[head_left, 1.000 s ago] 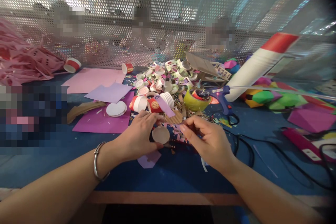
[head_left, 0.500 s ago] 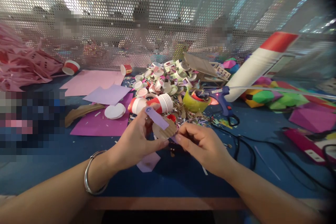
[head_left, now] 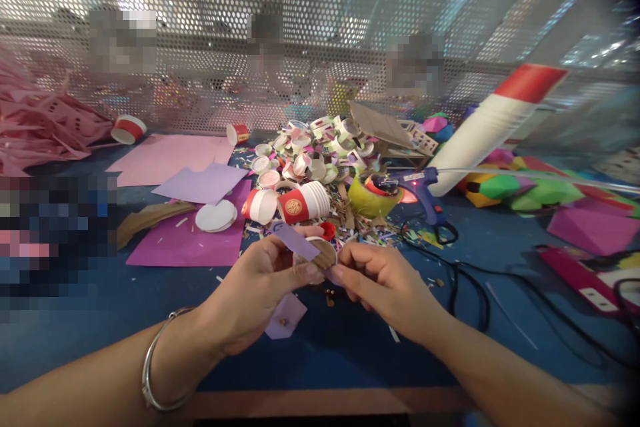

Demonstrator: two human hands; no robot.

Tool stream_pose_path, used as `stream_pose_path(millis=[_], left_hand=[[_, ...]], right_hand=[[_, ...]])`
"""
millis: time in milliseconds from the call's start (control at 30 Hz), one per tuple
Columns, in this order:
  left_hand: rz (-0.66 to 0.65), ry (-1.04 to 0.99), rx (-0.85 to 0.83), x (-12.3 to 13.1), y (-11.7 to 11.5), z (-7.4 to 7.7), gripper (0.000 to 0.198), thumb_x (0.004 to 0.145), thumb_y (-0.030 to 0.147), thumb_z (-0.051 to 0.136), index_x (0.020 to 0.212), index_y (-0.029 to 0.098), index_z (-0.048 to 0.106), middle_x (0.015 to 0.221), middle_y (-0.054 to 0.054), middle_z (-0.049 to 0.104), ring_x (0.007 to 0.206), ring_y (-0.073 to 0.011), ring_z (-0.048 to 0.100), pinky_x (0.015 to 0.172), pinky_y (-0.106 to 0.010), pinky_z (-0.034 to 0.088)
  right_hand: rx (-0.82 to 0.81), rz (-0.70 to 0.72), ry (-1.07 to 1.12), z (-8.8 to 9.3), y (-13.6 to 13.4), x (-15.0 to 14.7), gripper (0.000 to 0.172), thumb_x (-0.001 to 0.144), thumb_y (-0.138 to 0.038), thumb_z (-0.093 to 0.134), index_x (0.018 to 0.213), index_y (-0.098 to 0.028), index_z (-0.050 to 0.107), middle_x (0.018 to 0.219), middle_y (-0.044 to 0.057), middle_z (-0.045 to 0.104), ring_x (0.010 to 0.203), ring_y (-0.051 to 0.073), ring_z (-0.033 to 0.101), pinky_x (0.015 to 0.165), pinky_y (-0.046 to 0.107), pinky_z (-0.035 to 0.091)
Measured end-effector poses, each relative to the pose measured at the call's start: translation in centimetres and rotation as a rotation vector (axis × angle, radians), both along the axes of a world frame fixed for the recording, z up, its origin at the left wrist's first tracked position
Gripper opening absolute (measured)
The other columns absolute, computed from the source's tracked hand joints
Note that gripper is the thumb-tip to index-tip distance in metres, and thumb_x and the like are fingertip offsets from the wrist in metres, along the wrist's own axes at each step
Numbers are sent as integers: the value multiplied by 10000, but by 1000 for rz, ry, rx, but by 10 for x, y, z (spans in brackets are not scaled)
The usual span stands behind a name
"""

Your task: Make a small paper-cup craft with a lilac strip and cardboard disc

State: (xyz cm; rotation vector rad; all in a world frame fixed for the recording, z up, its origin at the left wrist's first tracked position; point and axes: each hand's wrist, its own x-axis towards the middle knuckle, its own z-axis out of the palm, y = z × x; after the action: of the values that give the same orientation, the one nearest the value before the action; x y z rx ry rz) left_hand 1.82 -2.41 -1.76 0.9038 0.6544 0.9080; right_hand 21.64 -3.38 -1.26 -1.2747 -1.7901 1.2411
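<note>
A small round cardboard disc (head_left: pixel 327 254) with a white rim is gripped at its near edge by my left hand (head_left: pixel 253 297), thumb in front and fingers behind. Across its upper left lies a purple paper strip (head_left: pixel 296 241) with a dark mark at its far end. My right hand (head_left: pixel 390 287) pinches a bit of purple paper at the disc's right edge; its fingertips hide most of it. Below the hands, a pale purple paper piece (head_left: pixel 286 317) rests on the blue table (head_left: pixel 320 363). Just beyond the disc are a red cap (head_left: pixel 328 231) and stacked paper cups (head_left: pixel 305 202).
A blue glue gun (head_left: pixel 425 193) leans on a yellow-green bowl (head_left: pixel 373 199), its black cord (head_left: pixel 487 268) running right. Cut cup pieces (head_left: pixel 315 147) and scraps are heaped behind. Purple sheets (head_left: pixel 185 247) with white discs (head_left: pixel 216 216) lie left; a large white tube (head_left: pixel 475 137) tilts at right.
My left hand has tilted the disc and lowered it slightly, so its white rim now shows. Its fingers have moved away from the cups. My right hand keeps its pinch at the disc's edge.
</note>
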Motion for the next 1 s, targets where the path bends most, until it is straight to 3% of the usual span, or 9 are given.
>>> stream_pose_path(millis=[133, 333, 533, 800, 1000], left_hand=[[21, -43, -86, 2, -4, 5, 254, 835, 134, 725, 1081, 144, 663, 1020, -66, 740, 979, -188, 685, 917, -319, 518], [23, -61, -72, 5, -5, 2, 111, 879, 180, 686, 974, 135, 722, 963, -72, 747, 909, -190, 686, 884, -325, 517], [50, -37, -76, 4, -3, 1, 139, 892, 245, 673, 925, 132, 745, 891, -71, 742, 824, -168, 672, 814, -294, 525], [91, 55, -100, 0, -1, -1, 153, 885, 290, 672, 892, 146, 724, 889, -62, 707, 840, -178, 652, 798, -334, 569], [83, 98, -7, -3, -1, 0, 147, 871, 304, 693, 895, 160, 711, 872, -44, 703, 829, -156, 666, 750, -263, 551]], right_hand=[[-43, 8, 9, -2, 0, -1, 262, 907, -352, 574, 700, -198, 528, 566, -50, 508, 471, 74, 436, 428, 197, 317], [-96, 14, 48, -3, 1, -3, 260, 866, -373, 669, 713, -193, 560, 584, -49, 514, 501, 81, 451, 448, 194, 338], [-124, 68, 51, -3, -1, -3, 275, 875, -397, 680, 731, -183, 582, 613, -43, 545, 521, 79, 460, 479, 206, 330], [-69, 118, -53, -5, -1, -2, 311, 920, -451, 614, 765, -183, 598, 652, -29, 558, 580, 94, 481, 529, 231, 334], [63, -3, -40, 0, -3, -3, 223, 928, -424, 620, 883, -206, 619, 729, -25, 626, 626, 92, 556, 553, 205, 416]])
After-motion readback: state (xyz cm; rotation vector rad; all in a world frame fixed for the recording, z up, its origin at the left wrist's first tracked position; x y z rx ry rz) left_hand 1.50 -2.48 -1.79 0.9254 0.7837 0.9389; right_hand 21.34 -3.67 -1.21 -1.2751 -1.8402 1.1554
